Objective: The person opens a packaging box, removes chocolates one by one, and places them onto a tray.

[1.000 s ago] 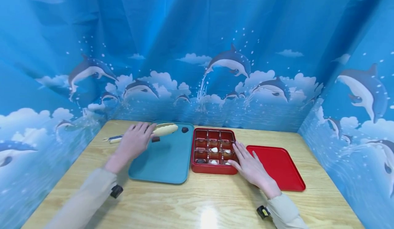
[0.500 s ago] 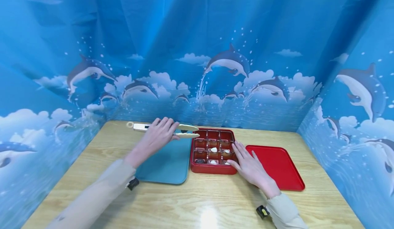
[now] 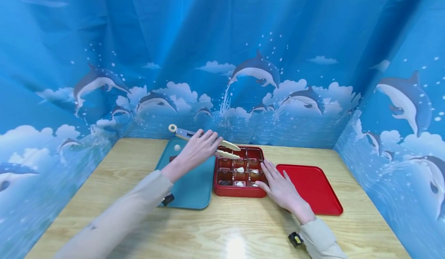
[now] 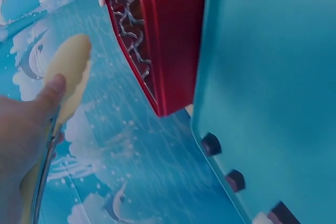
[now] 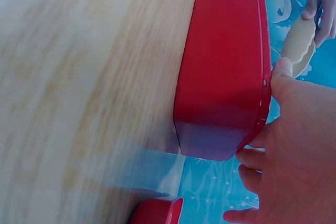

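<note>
My left hand (image 3: 205, 145) grips cream-tipped tongs (image 3: 227, 150) by the middle. Their tips hover over the back-left cells of the red compartment box (image 3: 218, 191), and the ring end (image 3: 172, 128) points back left. I see nothing between the tips. In the left wrist view my thumb lies along the tongs (image 4: 71, 72), above the box (image 4: 168, 40). Several small white sweets (image 3: 241, 169) and a dark one (image 3: 226, 182) lie in the box's cells. My right hand (image 3: 274, 178) rests flat against the box's right edge, fingers straight. The right wrist view shows the thumb at the box (image 5: 226, 77) rim.
A teal tray (image 3: 191, 181) lies left of the box with a white ball (image 3: 177, 147) and a dark piece (image 3: 172, 158) at its far end. Dark pieces (image 4: 210, 144) show in the left wrist view. A red lid (image 3: 313, 189) lies to the right. Blue dolphin curtains enclose the wooden table (image 3: 226, 228).
My left hand lifted the tongs off the teal tray's far end and carried them right, over the red box. The right hand has stayed at the box's edge.
</note>
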Demonstrator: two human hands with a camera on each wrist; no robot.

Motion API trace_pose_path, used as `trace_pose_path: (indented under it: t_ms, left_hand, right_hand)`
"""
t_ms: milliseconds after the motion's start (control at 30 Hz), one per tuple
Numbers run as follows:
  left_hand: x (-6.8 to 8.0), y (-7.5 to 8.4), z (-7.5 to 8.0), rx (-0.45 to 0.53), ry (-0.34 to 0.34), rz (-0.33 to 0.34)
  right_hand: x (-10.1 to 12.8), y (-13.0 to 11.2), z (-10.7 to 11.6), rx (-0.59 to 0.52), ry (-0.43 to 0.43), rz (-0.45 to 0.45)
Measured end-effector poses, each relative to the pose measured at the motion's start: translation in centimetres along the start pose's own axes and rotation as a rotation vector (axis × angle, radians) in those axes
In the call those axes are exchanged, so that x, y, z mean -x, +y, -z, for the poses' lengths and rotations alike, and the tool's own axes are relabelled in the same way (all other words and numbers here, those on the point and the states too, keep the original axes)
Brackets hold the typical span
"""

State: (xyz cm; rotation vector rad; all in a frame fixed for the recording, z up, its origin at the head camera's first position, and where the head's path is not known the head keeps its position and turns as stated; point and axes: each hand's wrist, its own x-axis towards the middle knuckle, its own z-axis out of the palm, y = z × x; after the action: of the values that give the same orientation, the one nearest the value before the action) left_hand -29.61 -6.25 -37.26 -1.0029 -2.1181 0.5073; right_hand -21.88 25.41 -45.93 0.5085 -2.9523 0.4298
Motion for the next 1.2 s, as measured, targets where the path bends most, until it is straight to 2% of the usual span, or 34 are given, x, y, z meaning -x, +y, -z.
trace_pose_path:
  t_ms: [200,367,600,767,1033,1200]
  left_hand:
    - [-1.8,1.0,0.1,0.027,-0.051,-0.043]
    - [-3.2,2.0,0.3,-0.027,-0.133,-0.087]
    - [-4.9,3.4,0.6,-0.082,-0.188,-0.161]
    - [-6.1,4.0,0.8,-0.134,-0.263,-0.206]
    - [-7.8,5.0,1.4,-0.164,-0.354,-0.243]
    - [-8.5,5.8,1.5,-0.185,-0.414,-0.267]
  right_hand:
    - [0.0,0.0,0.0,0.008,0.001,0.0]
    - [-0.1,0.3,-0.3,0.017,-0.001,-0.002]
    - [-0.1,-0.2,0.0,0.008,0.005,-0.002]
    - [0.0,-0.7,0.5,0.014,0.0,-0.011]
    - [-0.1,-0.7,0.5,0.01,-0.034,-0.038]
    - [-0.1,-0.6,0.3,0.002,-0.023,-0.032]
